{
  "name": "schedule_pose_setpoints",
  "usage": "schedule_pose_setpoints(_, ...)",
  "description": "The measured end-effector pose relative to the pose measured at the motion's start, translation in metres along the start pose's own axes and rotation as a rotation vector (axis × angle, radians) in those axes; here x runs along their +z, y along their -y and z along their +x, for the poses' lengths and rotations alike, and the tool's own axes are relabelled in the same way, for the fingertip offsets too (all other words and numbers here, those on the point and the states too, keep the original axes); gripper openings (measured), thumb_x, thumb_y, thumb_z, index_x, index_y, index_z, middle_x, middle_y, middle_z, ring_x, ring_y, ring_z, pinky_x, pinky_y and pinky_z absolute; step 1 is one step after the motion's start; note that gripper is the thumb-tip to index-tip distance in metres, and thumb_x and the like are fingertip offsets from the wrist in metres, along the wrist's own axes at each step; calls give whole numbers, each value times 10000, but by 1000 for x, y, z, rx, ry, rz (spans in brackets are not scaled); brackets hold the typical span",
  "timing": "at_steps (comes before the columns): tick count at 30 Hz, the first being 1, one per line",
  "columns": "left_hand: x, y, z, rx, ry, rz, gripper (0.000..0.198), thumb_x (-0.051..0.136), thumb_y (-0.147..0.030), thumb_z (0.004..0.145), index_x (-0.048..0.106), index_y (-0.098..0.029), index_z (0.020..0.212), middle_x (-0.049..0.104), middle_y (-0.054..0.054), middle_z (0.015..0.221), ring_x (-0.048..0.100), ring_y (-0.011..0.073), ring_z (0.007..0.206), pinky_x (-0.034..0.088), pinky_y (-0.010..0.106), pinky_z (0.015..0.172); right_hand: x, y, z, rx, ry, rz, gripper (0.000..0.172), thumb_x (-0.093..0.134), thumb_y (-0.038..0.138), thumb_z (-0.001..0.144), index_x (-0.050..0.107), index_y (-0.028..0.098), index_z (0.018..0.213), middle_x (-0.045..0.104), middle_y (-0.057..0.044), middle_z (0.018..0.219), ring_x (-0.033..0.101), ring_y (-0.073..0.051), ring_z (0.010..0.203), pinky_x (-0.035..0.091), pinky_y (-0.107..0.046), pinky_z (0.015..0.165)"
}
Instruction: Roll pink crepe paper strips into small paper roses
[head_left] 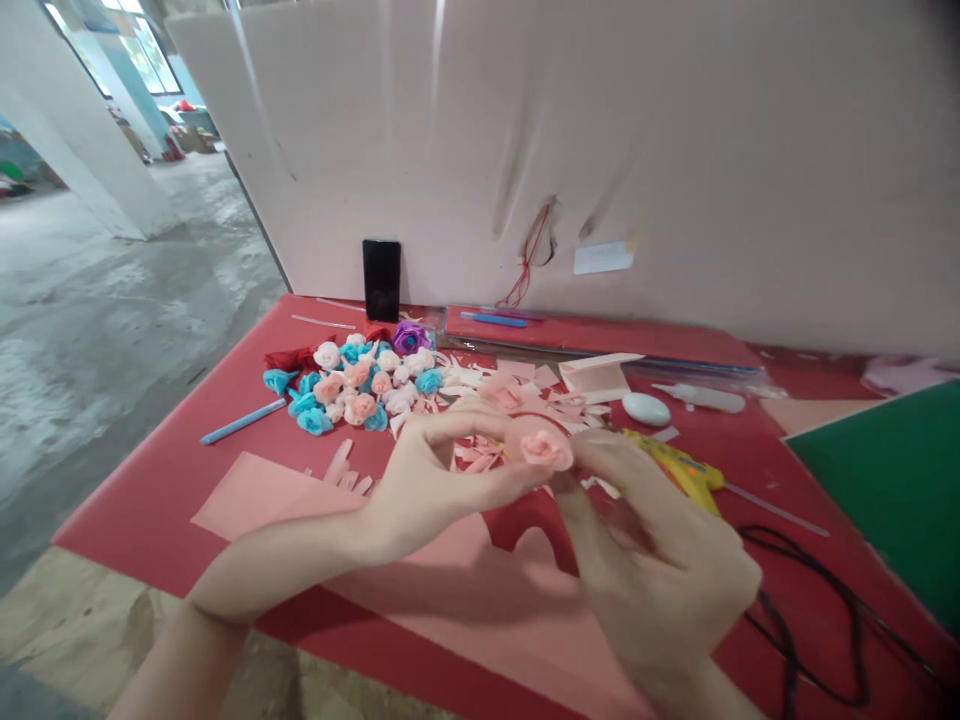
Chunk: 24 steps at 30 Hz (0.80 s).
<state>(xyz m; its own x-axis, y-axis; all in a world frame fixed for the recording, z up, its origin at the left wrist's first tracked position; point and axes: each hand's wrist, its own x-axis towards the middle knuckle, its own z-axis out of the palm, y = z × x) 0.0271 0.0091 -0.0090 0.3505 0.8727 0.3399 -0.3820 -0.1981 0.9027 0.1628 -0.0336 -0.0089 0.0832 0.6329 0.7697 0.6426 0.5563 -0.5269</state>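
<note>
While between hands (420,480) (652,550), rose (544,450) inside left table edge (142,458)

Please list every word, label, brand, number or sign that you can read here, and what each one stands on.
No text can be read.
Pale slip on the white board: any print is too blurred to read.
Yellow glue gun: any marking is too small to read.
Black phone: no lettering visible.
Held pink rose: no lettering visible.

Hands (427,478), two; flowers (360,407), over a dozen, one purple; pens (244,422), two; phone (382,280), one; glue gun (699,480), one; bottle (709,399), one; white card (604,258), one.
</note>
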Motion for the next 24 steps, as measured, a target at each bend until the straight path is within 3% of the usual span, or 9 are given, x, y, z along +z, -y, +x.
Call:
schedule_pose_setpoints(3, 0, -2, -1, -63, 18, -51, 105, 775, -257, 697, 763, -240, 800, 714, 9, 841, 634, 157, 819, 491, 325, 870, -4, -3, -1, 282, 12, 206, 79, 664, 202, 816, 689, 277, 820, 729, 36, 719, 684, -134, 617, 557, -221, 566)
schedule_pose_setpoints(6, -3, -1, 0, -40, -5, -127, 136, 738, -358, 748, 765, -295, 865, 714, -6, 822, 639, 136, 804, 525, 257, 744, -6, -7, 1, 467, 56, 505, 62, 687, 272, 808, 722, 322, 821, 744, 43, 732, 701, -130, 625, 577, -202, 579)
schedule_pose_setpoints(11, -4, 4, 4, 54, -28, -34, 69, 753, -246, 743, 773, -302, 778, 720, -15, 749, 622, 125, 769, 502, 264, 779, -6, -6, 8, 608, 171, 762, 43, 728, 313, 764, 743, 339, 733, 713, 47, 630, 678, -109, 574, 553, -166, 544)
schedule_pose_setpoints(16, -3, 6, 4, 71, -50, 17, 42, 795, -253, 686, 771, -274, 714, 697, -8, 675, 617, 142, 738, 488, 290, 755, -3, -1, 5, 762, 219, 829, 64, 768, 345, 709, 735, 303, 674, 678, 36, 586, 576, -91, 475, 472, -173, 432)
schedule_pose_setpoints(24, -2, 4, 2, 120, -64, 38, 75, 821, -235, 650, 755, -257, 679, 668, -19, 634, 579, 130, 700, 461, 293, 726, -2, 0, -1, 782, 184, 877, 47, 780, 324, 701, 735, 327, 693, 666, 38, 614, 583, -83, 530, 461, -141, 435)
